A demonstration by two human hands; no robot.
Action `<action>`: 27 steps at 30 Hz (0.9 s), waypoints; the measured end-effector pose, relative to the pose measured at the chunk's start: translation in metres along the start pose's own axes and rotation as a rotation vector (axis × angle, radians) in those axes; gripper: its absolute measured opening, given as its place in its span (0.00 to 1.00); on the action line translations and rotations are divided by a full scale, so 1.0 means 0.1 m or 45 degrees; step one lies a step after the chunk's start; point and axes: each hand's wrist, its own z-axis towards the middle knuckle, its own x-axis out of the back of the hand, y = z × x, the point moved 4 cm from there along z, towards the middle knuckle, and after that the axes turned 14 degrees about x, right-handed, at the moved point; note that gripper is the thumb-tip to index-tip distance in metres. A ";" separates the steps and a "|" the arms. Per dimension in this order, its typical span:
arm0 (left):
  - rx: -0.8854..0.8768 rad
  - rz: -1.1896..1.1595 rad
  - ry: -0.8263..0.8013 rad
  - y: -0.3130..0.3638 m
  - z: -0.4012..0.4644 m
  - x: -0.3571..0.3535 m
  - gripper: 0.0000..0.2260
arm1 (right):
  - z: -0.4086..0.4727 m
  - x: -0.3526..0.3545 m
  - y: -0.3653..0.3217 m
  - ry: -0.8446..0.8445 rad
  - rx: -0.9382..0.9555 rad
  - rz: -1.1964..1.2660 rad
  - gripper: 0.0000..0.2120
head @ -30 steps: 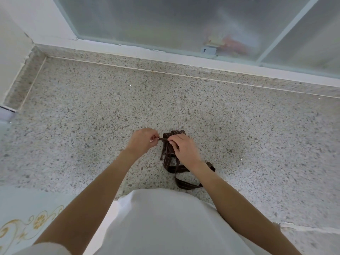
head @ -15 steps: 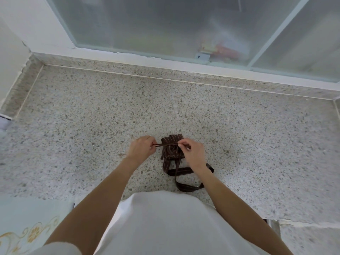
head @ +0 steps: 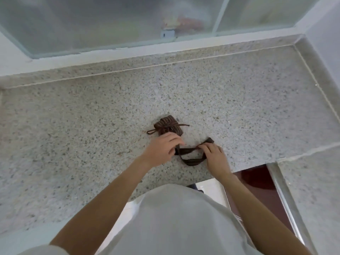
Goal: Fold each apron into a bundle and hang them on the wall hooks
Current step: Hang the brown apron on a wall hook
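A speckled stone counter [head: 92, 126] fills most of the head view. It is bounded at the far edge by a white sill and a frosted sliding window [head: 110, 21], behind which only blurred colours can be made out. A small metal latch [head: 167, 33] is fitted at the lower edge of the window frame. At the right, the counter is stepped, and a dark red floor [head: 257, 181] is seen below the cut-out. The lower middle of the view is occupied by the person's white garment [head: 174, 218].

The brown striped apron bundle [head: 170, 125] is located on the counter, near its middle, well apart from the sill. The bundle is bound across its width by a thin tie [head: 181, 125], the ends of which project to the left and right and lie on the stone. A wider strap loop [head: 193, 155] extends from the near side of the bundle toward the person and rests flat on the counter.

The left hand [head: 162, 150] is positioned just in front of the bundle. Its fingers are curled, and the left end of the strap loop is held beneath them; the exact contact is partly hidden by the hand. The right hand [head: 214, 153] is positioned at the right end of the loop. The strap is pinched between its thumb and fingers, the remaining fingers being curled.
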 end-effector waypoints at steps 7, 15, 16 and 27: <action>-0.236 0.667 -0.689 0.25 0.13 -0.55 0.20 | -0.55 0.08 -0.04 0.028 -0.243 -0.208 0.17; 0.139 0.048 -0.731 0.83 0.35 -0.55 0.09 | -1.14 0.64 -0.05 0.511 -0.687 0.598 0.05; 0.171 -0.069 -0.725 0.98 0.40 -0.54 0.06 | -1.20 0.76 -0.02 0.571 -0.690 0.690 0.05; -0.054 -0.744 -0.671 3.55 0.65 -0.81 0.11 | -2.75 2.44 0.61 0.697 -0.461 1.006 0.07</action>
